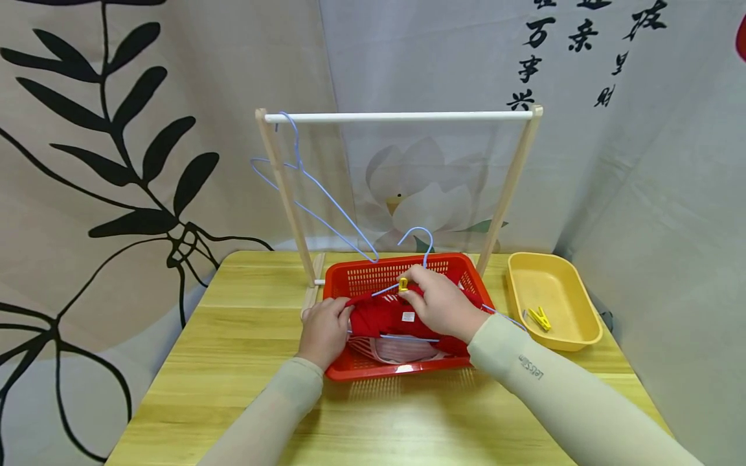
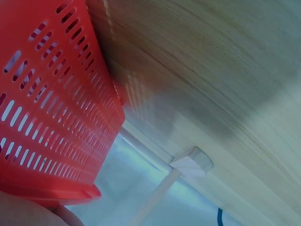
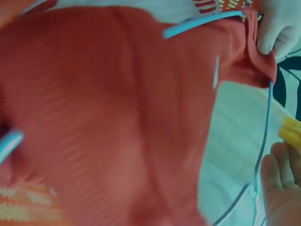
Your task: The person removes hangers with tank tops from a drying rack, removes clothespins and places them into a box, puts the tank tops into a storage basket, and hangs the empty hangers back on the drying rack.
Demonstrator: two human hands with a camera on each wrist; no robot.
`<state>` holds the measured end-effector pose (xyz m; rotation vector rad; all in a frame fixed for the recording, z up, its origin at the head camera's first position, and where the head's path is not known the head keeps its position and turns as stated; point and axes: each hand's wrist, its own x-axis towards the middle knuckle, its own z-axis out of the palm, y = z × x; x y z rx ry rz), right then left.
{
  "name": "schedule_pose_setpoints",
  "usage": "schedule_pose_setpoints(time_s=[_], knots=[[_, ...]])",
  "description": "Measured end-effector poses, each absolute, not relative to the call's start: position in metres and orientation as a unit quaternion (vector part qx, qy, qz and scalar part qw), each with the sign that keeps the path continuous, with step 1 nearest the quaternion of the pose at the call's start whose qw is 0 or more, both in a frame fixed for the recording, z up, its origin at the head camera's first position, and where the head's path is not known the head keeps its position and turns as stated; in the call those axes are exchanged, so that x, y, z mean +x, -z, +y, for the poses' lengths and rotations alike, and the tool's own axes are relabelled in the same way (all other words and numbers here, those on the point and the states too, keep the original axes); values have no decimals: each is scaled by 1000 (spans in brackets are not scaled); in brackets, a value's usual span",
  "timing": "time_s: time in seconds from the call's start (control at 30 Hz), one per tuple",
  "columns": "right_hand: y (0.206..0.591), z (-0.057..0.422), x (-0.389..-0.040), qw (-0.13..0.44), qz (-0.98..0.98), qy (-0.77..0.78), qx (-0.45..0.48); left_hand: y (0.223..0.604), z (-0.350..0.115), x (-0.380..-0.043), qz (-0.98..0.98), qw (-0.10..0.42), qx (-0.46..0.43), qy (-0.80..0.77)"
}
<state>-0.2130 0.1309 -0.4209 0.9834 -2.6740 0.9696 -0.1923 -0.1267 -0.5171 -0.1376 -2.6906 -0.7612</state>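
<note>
A red garment (image 1: 373, 318) with a small white label is draped on a blue wire hanger (image 1: 430, 241) over the red basket (image 1: 373, 373). My left hand (image 1: 324, 331) grips the garment's left end, its fingers bunching the cloth against the hanger wire in the right wrist view. Between the thumb and fingers of my right hand (image 1: 441, 304) is a yellow clothespin (image 1: 403, 284), held above the cloth near the upper wire. In the right wrist view the same clothespin (image 3: 290, 133) is apart from the garment (image 3: 108, 117).
Pink striped cloth (image 1: 405, 350) lies inside the basket. Another blue hanger (image 1: 335, 194) hangs from the white rod (image 1: 402, 117) of a wooden rack behind it. On the right, a yellow tray (image 1: 568, 278) holds yellow clothespins (image 1: 539, 318). All stand on a wood-grain table (image 1: 245, 362).
</note>
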Motion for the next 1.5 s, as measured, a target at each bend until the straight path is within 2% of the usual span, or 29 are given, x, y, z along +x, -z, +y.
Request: schedule_pose_setpoints(time_s=[0.53, 0.77, 1.1, 1.5], knots=[[428, 202, -218, 86, -897, -379, 209, 516, -126, -193, -949, 169, -47, 263], [434, 242, -219, 100, -917, -360, 141, 515, -125, -192, -949, 160, -45, 268], [452, 296, -223, 132, -936, -311, 94, 515, -125, -192, -948, 163, -45, 270], [480, 349, -229, 87, -955, -283, 26, 517, -126, -193, -949, 159, -45, 269]])
